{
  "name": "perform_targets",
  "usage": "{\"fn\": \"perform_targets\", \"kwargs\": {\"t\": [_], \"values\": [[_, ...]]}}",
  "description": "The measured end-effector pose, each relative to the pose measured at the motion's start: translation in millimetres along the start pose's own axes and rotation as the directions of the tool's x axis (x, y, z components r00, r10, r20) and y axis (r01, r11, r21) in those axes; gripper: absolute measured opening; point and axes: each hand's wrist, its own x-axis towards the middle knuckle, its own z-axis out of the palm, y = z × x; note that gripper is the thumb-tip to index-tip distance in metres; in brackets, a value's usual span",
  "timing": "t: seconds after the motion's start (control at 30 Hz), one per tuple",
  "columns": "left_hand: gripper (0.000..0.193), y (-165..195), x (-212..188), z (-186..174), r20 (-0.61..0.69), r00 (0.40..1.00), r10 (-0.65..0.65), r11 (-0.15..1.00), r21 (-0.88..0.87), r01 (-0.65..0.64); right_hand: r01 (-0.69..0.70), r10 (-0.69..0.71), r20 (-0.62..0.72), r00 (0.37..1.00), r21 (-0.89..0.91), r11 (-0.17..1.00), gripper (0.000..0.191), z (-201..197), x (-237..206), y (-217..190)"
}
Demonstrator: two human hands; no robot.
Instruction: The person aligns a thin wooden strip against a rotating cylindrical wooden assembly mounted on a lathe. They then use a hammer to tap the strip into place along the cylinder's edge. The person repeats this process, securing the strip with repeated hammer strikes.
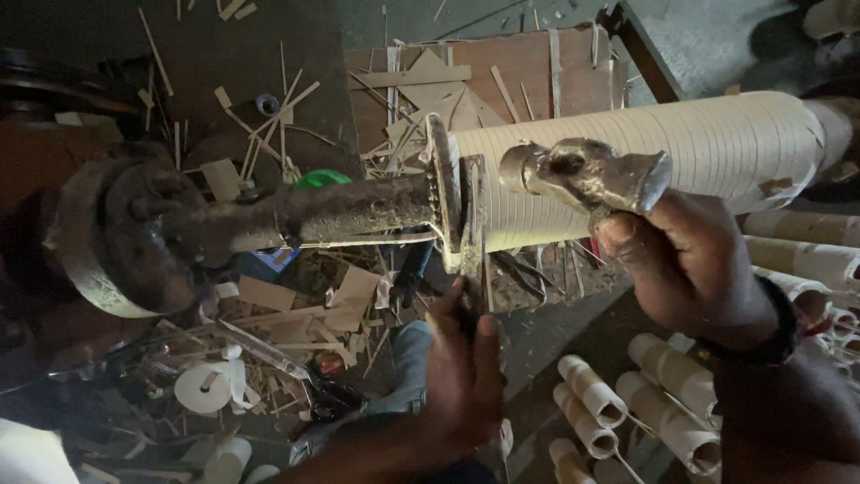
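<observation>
My right hand (694,269) grips the handle of a worn metal hammer (587,172), whose head lies against the end of a long cream cardboard tube (699,143) scored with many rings. The tube sits on a rusty, grimy shaft (331,213) that runs left to a round metal wheel (107,242). My left hand (461,358) reaches up from below and pinches a flat metal plate (470,224) standing at the tube's end, beside a metal disc (442,179).
Short cream tubes (627,403) lie piled on the floor at the lower right, longer ones (806,260) at the right edge. Cardboard strips and scraps litter a wooden board (502,81) behind and the floor below. A white tape roll (204,387) lies at lower left.
</observation>
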Motion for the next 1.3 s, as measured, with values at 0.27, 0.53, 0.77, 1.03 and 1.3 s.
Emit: {"fn": "perform_targets", "kwargs": {"t": [0.27, 0.53, 0.77, 1.03, 1.3], "values": [[0.045, 40.5, -2.1, 1.9, -0.146, 0.987, 0.063, 0.993, -0.091, -0.077, -0.144, 0.141, 0.036, 0.989, 0.101, 0.984, 0.042, 22.4, -2.2, 17.0], [0.038, 31.5, -22.8, -5.9, 0.111, 0.949, -0.295, 0.79, -0.531, 0.307, -0.259, 0.39, -0.153, 0.908, 0.526, 0.81, 0.027, 39.3, -37.1, 0.0], [0.037, 16.9, -14.1, 2.2, 0.092, 0.978, -0.186, 0.827, -0.524, 0.206, -0.255, 0.382, -0.159, 0.91, 0.512, 0.821, 0.023, 42.9, -55.0, 15.6], [0.024, 18.4, -3.4, 2.3, 0.085, 0.937, -0.339, 0.9, -0.261, 0.349, -0.129, 0.164, -0.099, 0.982, 0.289, 0.949, 0.028, 45.7, -48.2, 26.8], [0.027, 26.6, -5.2, 0.3, 0.047, 0.954, -0.296, 0.918, -0.262, 0.298, -0.233, 0.255, -0.078, 0.964, 0.221, 0.947, 0.015, 44.8, -37.5, 22.4]]}}
